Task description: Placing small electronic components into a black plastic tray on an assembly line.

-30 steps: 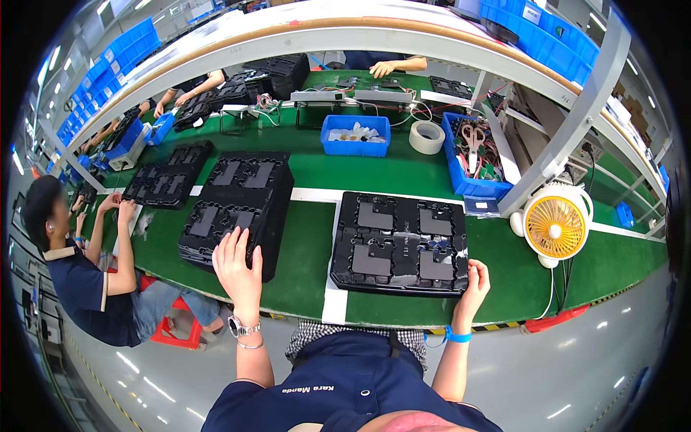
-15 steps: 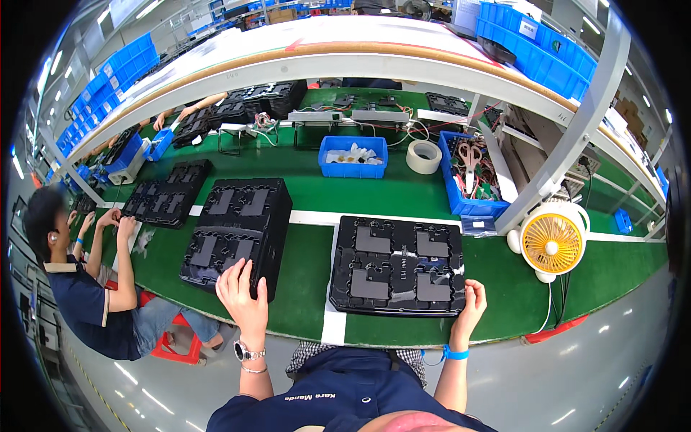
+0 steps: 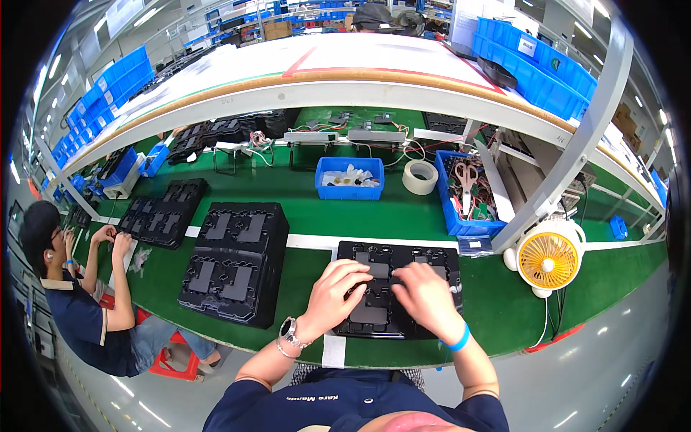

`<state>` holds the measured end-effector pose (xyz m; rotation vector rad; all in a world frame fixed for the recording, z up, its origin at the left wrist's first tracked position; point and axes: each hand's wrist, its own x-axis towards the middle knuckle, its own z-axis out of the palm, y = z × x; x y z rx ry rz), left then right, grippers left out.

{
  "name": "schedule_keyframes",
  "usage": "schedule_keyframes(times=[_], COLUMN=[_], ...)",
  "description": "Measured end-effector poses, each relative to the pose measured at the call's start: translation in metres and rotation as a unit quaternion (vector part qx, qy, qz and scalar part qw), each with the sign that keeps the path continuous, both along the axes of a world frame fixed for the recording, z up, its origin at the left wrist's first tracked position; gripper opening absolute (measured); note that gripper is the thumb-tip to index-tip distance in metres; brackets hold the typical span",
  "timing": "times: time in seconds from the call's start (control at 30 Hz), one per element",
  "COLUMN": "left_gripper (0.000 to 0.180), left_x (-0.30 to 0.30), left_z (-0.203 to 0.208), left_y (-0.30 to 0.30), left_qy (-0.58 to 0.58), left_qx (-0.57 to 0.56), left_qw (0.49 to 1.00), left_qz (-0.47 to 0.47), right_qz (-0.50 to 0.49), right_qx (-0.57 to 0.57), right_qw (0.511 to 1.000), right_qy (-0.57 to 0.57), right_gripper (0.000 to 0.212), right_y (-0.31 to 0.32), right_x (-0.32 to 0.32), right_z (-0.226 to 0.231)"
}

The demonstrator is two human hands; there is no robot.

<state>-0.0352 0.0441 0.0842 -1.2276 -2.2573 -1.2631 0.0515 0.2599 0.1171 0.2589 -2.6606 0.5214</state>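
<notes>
A black plastic tray [image 3: 368,317] with moulded pockets lies on the green bench in front of me, and dark grey flat L-shaped pieces sit in its pockets. My left hand [image 3: 335,297] is over the tray's left half, fingers bent and thumb apart from them. Over the right half is my right hand [image 3: 430,301], its fingers apart and pointing toward the tray's middle. I see nothing held in either hand. Both hide parts of the pockets, and fingertip contact is unclear. To the left stands a taller stack of similar black trays [image 3: 234,263].
Behind the tray are a blue bin of small white parts [image 3: 348,193], a tape roll [image 3: 419,177] and a blue bin with scissors [image 3: 466,189]. A yellow-and-white fan [image 3: 548,261] stands right, beside a shelf post [image 3: 568,158]. A co-worker [image 3: 83,288] sits left.
My left hand has left the tray stack and moved right, over the tray in front. My right hand has gone from that tray's right edge to above its pockets. The view has shifted slightly.
</notes>
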Motion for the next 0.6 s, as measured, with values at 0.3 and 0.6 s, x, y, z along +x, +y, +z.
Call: schedule_keyframes(times=[0.3,0.6], left_gripper=[0.022,0.032], left_x=[-0.032,-0.043], left_z=[-0.003,-0.035], left_y=[0.011,0.005], left_qy=[-0.032,-0.137], left_qx=[0.051,0.082], left_qw=[0.998,0.987], left_qz=[0.034,0.030], right_qz=[0.037,0.010], right_qx=[0.194,0.146], right_qw=[0.979,0.987], right_qy=[-0.051,-0.071], right_gripper=[0.035,0.040], right_y=[-0.017,-0.016], right_x=[-0.053,-0.048], right_z=[-0.037,-0.034])
